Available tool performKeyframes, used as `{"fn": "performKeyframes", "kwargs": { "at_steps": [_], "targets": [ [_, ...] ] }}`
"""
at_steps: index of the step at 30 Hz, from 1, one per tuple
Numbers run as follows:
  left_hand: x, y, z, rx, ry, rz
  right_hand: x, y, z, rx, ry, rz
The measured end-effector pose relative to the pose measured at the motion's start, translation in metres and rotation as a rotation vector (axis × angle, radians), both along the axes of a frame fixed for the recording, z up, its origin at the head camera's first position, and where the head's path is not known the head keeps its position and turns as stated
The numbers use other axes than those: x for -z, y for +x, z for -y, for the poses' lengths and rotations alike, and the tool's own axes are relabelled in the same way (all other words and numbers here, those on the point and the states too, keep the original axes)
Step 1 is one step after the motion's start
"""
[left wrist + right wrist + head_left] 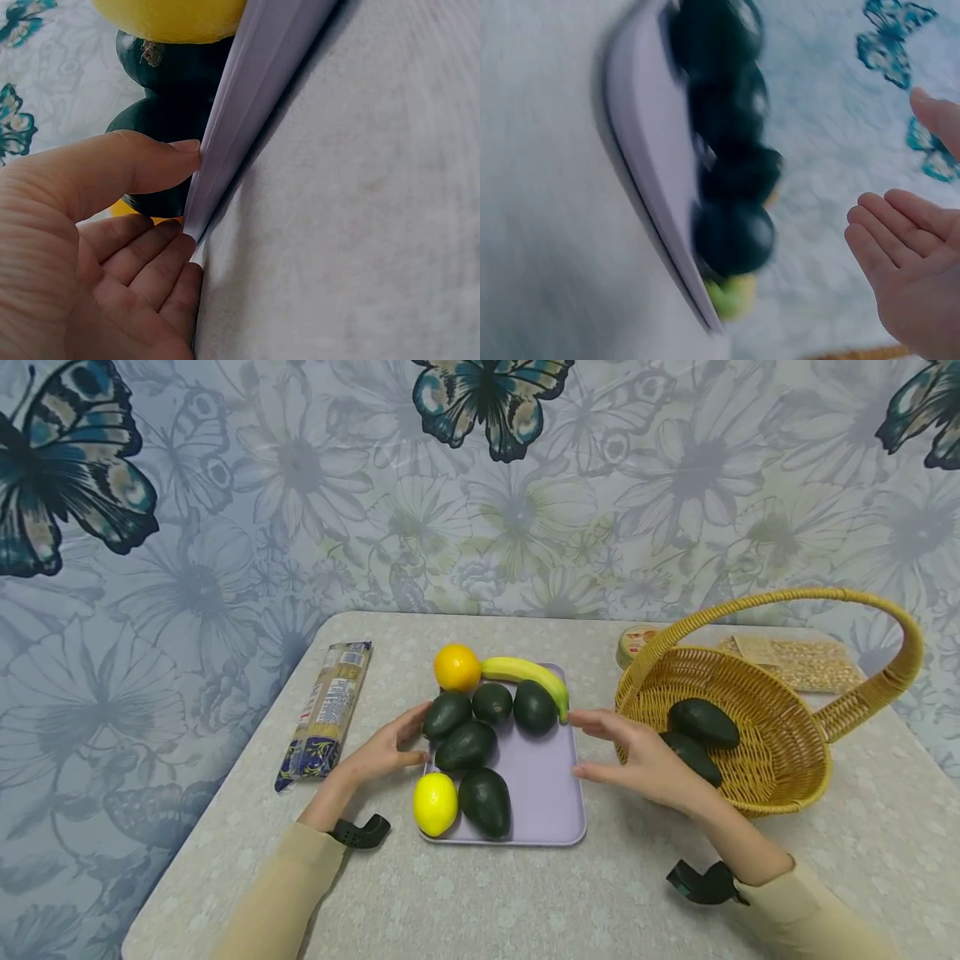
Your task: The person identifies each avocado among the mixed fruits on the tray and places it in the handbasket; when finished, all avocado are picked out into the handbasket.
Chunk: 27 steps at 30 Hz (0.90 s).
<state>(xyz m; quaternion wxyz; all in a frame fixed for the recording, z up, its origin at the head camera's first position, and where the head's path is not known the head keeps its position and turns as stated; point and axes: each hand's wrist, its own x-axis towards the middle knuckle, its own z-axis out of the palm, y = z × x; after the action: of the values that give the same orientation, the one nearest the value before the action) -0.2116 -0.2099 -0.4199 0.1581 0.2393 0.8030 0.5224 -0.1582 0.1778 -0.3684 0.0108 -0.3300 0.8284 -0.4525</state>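
Note:
A lilac tray [543,793] carries several dark green avocados [486,803], a yellow lemon [435,804] at its near left corner, and a banana [517,670] and an orange [457,667] along its far side. My left hand [381,752] is at the tray's left edge; in the left wrist view the thumb and fingertips of that hand [112,225] touch the rim [247,97]. Just off the tray's right side is my right hand [645,760], fingers extended and holding nothing. The right wrist view shows this hand [922,277] apart from the tray [649,127].
On the right stands a wicker basket [780,760] with a tall handle, holding two avocados [703,723]. Behind it are a round tin [636,642] and a flat pack of grains [813,665]. A pasta packet [326,714] lies at left.

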Motion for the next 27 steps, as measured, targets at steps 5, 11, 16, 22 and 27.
{"fn": "performKeyframes", "kwargs": {
  "at_steps": [5,11,16,22,27],
  "targets": [
    [0.000,0.000,0.000,-0.001,-0.002,0.001,0.017,-0.006,0.030,-0.096,-0.065,0.072],
    [-0.001,0.000,0.000,-0.003,-0.006,-0.002,0.033,-0.007,0.059,-0.151,-0.047,0.133],
    [-0.001,0.000,0.000,-0.004,-0.003,-0.002,0.044,-0.005,0.075,-0.147,-0.018,0.210],
    [0.000,0.000,0.000,-0.010,-0.010,0.000,0.051,-0.003,0.087,-0.092,0.019,0.260],
    [-0.001,0.000,-0.001,-0.016,-0.019,0.001,0.053,0.000,0.095,-0.063,0.053,0.297]
  ]
}}
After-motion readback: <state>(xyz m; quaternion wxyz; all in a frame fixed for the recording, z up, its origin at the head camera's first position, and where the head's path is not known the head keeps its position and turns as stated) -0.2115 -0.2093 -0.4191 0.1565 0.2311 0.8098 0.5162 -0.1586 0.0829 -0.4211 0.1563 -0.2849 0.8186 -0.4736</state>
